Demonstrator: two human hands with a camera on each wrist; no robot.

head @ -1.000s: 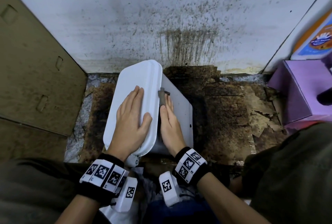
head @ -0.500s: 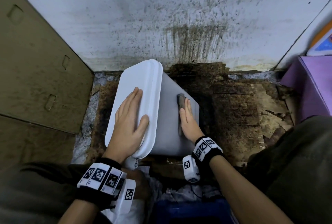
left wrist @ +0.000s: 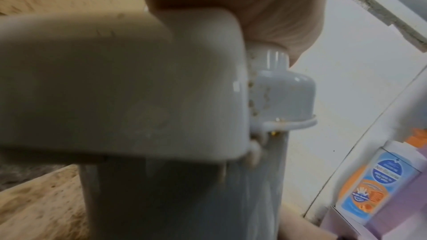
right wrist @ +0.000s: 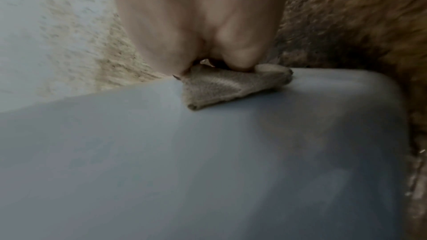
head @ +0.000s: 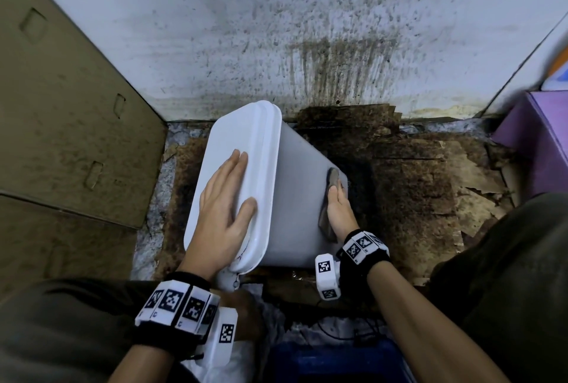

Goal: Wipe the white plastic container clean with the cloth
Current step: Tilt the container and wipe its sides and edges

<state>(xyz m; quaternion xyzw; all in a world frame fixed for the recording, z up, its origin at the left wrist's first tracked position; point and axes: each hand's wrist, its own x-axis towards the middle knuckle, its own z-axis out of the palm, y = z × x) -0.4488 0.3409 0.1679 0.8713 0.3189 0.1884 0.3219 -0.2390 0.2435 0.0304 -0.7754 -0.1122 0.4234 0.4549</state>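
Observation:
The white plastic container (head: 295, 198) lies tilted on the floor, lid (head: 246, 136) facing up-left. My left hand (head: 224, 207) lies flat on the lid, thumb at its right rim. My right hand (head: 338, 207) presses a grey cloth (head: 333, 178) with straight fingers against the container's side, close to its bottom edge. In the right wrist view the folded cloth (right wrist: 221, 87) sits under the fingertips (right wrist: 238, 57) on the grey-white wall (right wrist: 208, 161). The left wrist view shows the lid's corner (left wrist: 115, 79), a small round cap (left wrist: 284, 96) and the palm (left wrist: 254, 6).
A brown cardboard panel (head: 61, 136) stands at the left, a stained white wall (head: 307, 29) behind. Dirty torn cardboard (head: 415, 192) covers the floor. A purple box (head: 538, 142) sits at the right, with an orange-and-blue bottle (left wrist: 379, 180) by it. A blue object (head: 338, 361) lies between my knees.
My right hand has slid the cloth across the container's side, from beside the lid's rim to near the bottom edge. The left hand has stayed on the lid.

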